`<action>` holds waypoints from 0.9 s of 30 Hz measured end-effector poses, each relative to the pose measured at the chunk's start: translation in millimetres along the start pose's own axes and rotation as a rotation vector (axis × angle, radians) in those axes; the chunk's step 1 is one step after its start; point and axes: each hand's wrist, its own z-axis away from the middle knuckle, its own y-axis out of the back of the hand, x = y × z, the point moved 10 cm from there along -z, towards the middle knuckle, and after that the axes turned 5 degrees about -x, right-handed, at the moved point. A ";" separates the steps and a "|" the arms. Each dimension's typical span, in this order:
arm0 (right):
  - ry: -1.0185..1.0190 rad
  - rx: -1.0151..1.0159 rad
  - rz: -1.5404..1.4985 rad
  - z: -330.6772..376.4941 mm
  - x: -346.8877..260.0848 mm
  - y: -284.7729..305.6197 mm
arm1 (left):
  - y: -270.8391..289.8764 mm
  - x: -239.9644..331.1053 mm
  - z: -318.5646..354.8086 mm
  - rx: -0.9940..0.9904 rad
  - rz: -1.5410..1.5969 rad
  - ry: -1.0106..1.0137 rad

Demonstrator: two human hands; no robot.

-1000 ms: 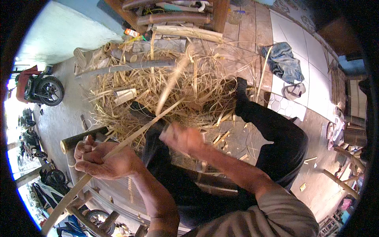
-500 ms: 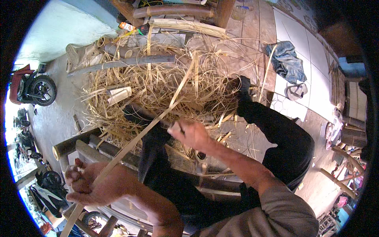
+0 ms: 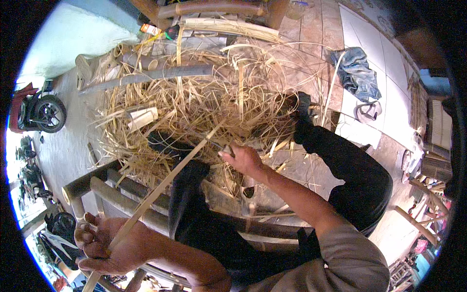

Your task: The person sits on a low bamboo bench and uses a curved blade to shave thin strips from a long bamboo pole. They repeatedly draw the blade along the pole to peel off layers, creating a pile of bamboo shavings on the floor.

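Note:
A long pale bamboo strip (image 3: 168,187) slants from the lower left up toward the middle. My left hand (image 3: 109,243) is closed round its lower part, fingers curled. In my right hand (image 3: 245,159) is a knife (image 3: 224,150), gripped by its handle. Its thin blade reaches up and left, close to the strip's far end; whether it touches is too fine to tell. Beneath both lies a heap of curly bamboo shavings (image 3: 194,102). My legs, in dark trousers, are spread around the heap.
A bamboo bench frame (image 3: 138,207) runs under my left forearm. Beyond the heap lie a split bamboo length (image 3: 146,76) and a wooden stool-like frame (image 3: 214,9). Blue denim cloth (image 3: 356,73) lies at the right. A motorbike (image 3: 46,113) stands far left.
The strip's far end has dropped back down and left, from above the heap to near the knife. My right hand has shifted slightly right; my left hand has moved slightly down and left.

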 end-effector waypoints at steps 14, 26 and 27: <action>-0.103 -0.189 0.004 1.8 18.9 -8.5 | -0.1 0.2 -1.7 -0.042 0.017 -0.026; -0.103 -0.103 0.156 0.9 61.0 -3.6 | 6.5 -2.2 -2.2 -0.029 0.033 0.016; -0.270 -0.192 0.173 3.0 81.4 -11.9 | 5.7 -2.8 -3.6 -0.037 0.012 0.023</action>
